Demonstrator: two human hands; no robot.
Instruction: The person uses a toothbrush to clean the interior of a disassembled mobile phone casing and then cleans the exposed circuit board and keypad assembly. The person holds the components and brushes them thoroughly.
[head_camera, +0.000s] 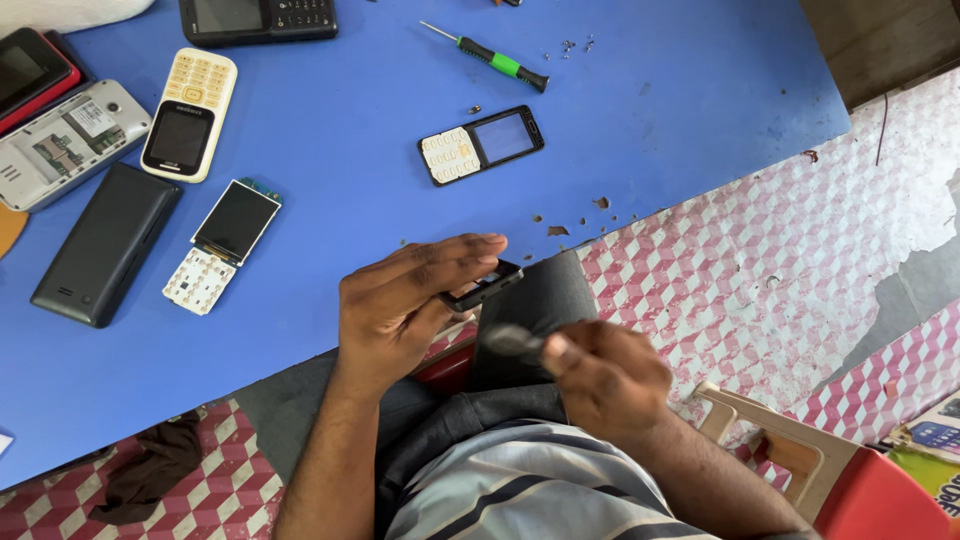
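Hands work close together just below the near edge of the blue table (650, 120). The left hand (400, 305) is closed around a small dark phone body (483, 286), fingers laid flat over its top and thumb beneath. The right hand (605, 375), just beside and below it, pinches a small greyish piece (512, 340); motion blur hides what that piece is. Beyond the left hand on the table lie a phone front cover with keypad (480, 145) and, further out, a green-handled screwdriver (490, 58). Out past the left hand's outer side rest a bare screen with keypad board (222, 245), a black battery cover (105, 245) and a cream keypad phone (190, 113).
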